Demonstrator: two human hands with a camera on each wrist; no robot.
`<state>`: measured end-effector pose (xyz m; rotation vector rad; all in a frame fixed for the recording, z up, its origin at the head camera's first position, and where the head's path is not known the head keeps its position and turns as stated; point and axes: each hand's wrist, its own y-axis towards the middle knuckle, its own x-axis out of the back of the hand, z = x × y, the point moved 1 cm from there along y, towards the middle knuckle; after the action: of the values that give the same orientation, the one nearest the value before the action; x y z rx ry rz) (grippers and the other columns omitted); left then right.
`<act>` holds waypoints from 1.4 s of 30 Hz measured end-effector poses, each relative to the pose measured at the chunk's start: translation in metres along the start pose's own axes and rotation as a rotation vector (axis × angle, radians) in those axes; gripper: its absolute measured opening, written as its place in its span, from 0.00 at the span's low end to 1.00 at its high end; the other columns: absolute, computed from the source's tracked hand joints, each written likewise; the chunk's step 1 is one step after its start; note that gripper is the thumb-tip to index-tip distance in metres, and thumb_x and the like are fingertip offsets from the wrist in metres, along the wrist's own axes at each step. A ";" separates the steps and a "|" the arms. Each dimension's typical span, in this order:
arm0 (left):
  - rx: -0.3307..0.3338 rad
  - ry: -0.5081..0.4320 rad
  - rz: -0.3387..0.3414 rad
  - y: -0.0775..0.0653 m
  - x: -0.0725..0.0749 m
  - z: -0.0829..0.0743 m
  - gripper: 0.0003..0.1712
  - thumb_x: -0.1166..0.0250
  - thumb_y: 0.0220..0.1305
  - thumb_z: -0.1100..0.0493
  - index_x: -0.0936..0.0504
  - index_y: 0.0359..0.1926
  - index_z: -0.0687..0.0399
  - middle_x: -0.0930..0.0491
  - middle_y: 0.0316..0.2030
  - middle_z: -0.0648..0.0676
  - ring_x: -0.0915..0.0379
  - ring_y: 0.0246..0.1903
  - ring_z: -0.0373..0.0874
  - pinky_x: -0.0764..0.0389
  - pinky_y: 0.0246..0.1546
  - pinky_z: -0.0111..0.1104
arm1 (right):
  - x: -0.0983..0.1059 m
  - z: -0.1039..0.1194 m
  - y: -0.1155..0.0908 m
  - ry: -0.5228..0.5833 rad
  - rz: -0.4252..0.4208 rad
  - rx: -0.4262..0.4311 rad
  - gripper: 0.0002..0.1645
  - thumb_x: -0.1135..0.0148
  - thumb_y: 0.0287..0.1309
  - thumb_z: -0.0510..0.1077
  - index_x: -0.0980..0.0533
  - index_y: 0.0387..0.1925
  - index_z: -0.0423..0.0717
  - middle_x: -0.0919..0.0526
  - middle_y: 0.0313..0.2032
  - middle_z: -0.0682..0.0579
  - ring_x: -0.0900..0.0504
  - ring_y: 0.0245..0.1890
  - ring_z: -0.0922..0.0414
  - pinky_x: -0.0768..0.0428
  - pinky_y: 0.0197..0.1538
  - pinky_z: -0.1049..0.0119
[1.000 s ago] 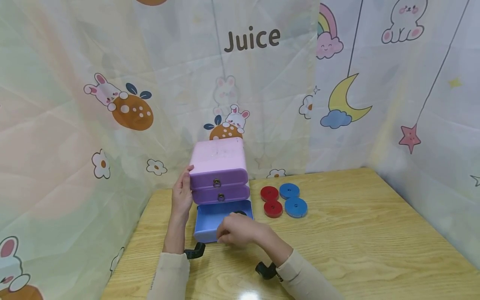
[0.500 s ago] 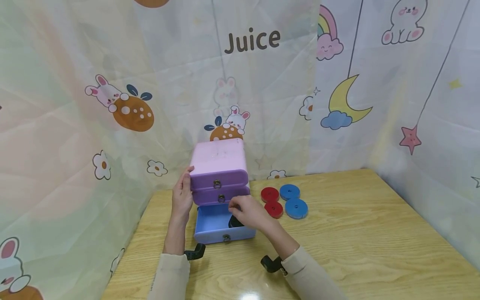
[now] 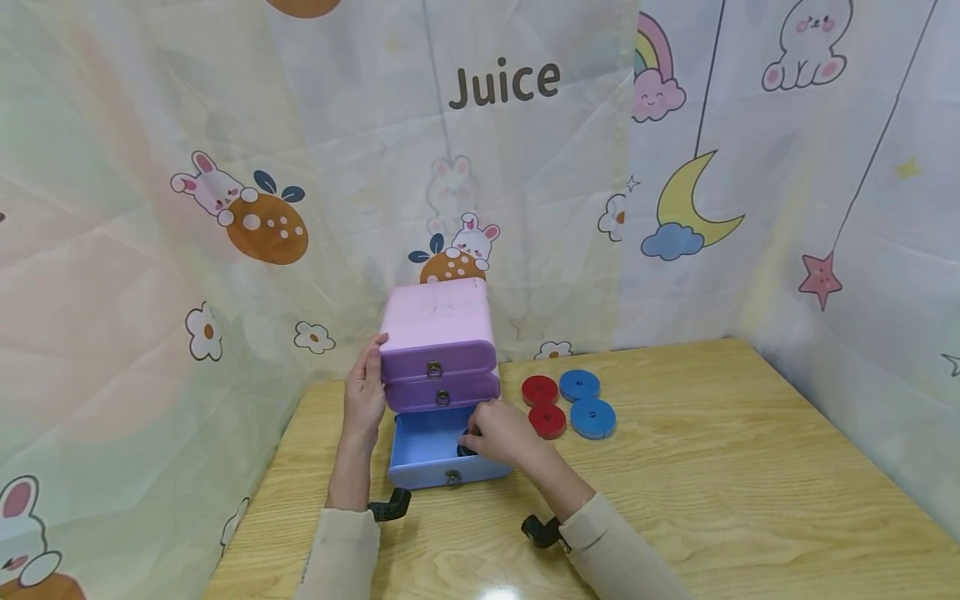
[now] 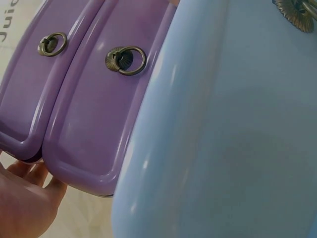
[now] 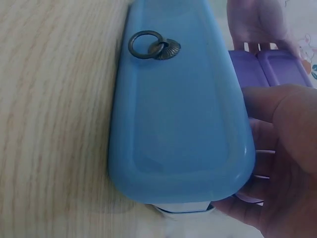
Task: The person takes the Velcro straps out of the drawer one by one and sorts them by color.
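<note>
A small chest of drawers with a pink top stands on the table. My left hand rests against its left side, fingers laid along the edge of the two closed purple drawers. Below them, the blue drawer is pulled out. My right hand reaches down into its right part and holds a black round piece, mostly covered by the fingers. In the right wrist view the drawer front hides the fingertips and that piece.
Two red discs and two blue discs lie on the wooden table right of the chest. A printed curtain hangs behind and at the sides. Ring pulls stick out from the drawer fronts.
My right hand has moved from the blue drawer's front to above its right part, then down onto the black piece. The left hand, chest and discs stay in place.
</note>
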<state>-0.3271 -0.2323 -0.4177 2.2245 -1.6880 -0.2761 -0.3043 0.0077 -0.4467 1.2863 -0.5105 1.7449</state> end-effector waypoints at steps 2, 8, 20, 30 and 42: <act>0.002 -0.007 0.004 0.000 0.000 0.000 0.27 0.53 0.81 0.37 0.25 0.72 0.37 0.33 0.76 0.44 0.39 0.75 0.44 0.38 0.77 0.50 | -0.001 0.000 0.000 -0.030 -0.010 0.001 0.19 0.28 0.64 0.56 0.18 0.18 0.57 0.26 0.16 0.63 0.28 0.21 0.63 0.30 0.26 0.69; 0.024 0.003 0.008 -0.002 -0.001 -0.005 0.27 0.55 0.84 0.43 0.27 0.74 0.43 0.36 0.78 0.48 0.42 0.78 0.47 0.41 0.78 0.50 | -0.004 0.000 0.000 -0.053 -0.036 -0.016 0.24 0.25 0.60 0.56 0.23 0.13 0.57 0.29 0.14 0.61 0.30 0.21 0.61 0.34 0.25 0.69; 0.039 0.005 0.016 -0.015 -0.006 -0.033 0.27 0.54 0.84 0.43 0.27 0.74 0.45 0.37 0.79 0.50 0.42 0.78 0.50 0.40 0.78 0.52 | -0.004 0.010 0.002 -0.221 -0.057 -0.118 0.32 0.20 0.48 0.68 0.28 0.13 0.55 0.30 0.15 0.59 0.29 0.27 0.58 0.24 0.42 0.58; 0.027 0.025 0.006 -0.014 -0.004 -0.031 0.27 0.55 0.84 0.43 0.27 0.73 0.45 0.36 0.78 0.50 0.42 0.78 0.49 0.40 0.78 0.51 | -0.007 0.012 0.004 -0.292 -0.065 -0.137 0.35 0.20 0.44 0.73 0.29 0.13 0.55 0.29 0.15 0.60 0.29 0.27 0.56 0.31 0.52 0.52; 0.026 0.030 0.012 -0.013 -0.005 -0.028 0.27 0.55 0.84 0.42 0.27 0.74 0.43 0.36 0.78 0.50 0.41 0.77 0.50 0.40 0.78 0.52 | -0.009 0.009 0.003 -0.194 -0.065 -0.141 0.27 0.24 0.54 0.60 0.29 0.14 0.52 0.33 0.17 0.57 0.30 0.23 0.57 0.28 0.38 0.58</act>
<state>-0.3069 -0.2207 -0.3970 2.2244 -1.6984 -0.2181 -0.3010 -0.0041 -0.4506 1.3619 -0.6825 1.5111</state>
